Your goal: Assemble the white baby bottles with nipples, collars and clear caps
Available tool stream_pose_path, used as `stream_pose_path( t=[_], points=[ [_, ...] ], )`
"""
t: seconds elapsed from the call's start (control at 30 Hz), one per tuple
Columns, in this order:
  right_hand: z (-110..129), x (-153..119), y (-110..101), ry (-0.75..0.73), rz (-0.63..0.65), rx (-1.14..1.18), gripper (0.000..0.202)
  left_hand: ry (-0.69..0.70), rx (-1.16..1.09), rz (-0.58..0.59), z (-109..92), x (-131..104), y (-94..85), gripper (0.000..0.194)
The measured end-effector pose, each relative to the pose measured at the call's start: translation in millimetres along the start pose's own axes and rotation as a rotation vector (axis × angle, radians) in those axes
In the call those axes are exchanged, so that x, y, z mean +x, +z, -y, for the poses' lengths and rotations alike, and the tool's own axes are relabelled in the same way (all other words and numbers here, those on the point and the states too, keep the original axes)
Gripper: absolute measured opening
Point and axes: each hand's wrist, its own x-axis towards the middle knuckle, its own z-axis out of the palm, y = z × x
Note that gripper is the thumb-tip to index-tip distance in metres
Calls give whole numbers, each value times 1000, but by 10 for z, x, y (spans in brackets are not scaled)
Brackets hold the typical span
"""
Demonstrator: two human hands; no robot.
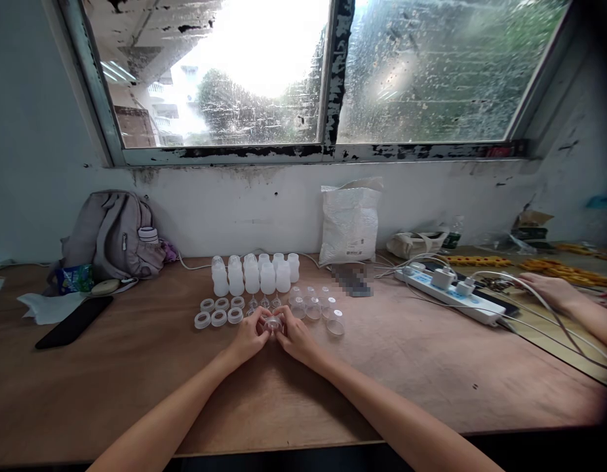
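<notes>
My left hand (252,334) and my right hand (294,333) meet over the table, fingertips closed round one small clear bottle part (273,323). It looks round, and the fingers partly cover it. Just behind my hands stand several clear bottle nipples (265,303). To the left lie several translucent screw rings (219,318) in rows. Clear dome caps (335,322) are grouped to the right of my right hand. Farther back, frosted white baby bottles (252,276) stand upright in rows.
Left on the wooden table (136,387) are a backpack (104,229), tissue and a black phone (75,321). A white plastic bag (350,223) leans at the wall. To the right are a power strip (451,294) with cables and another person's hand (552,290) near yellow pieces.
</notes>
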Motion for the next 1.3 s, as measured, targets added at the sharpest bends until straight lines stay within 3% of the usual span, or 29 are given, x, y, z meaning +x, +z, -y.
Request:
stream_pose_path(
  t=[0.37, 0.6, 1.3],
  points=[
    [23, 6, 6, -10, 1, 41, 22, -13, 60, -36, -47, -7, 7, 17],
    [21, 11, -16, -7, -66, 43, 14, -25, 56, -47, -111, -24, -8, 14],
    [53, 26, -68, 2, -34, 62, 5, -14, 101, -22, -130, -21, -11, 10]
  ],
)
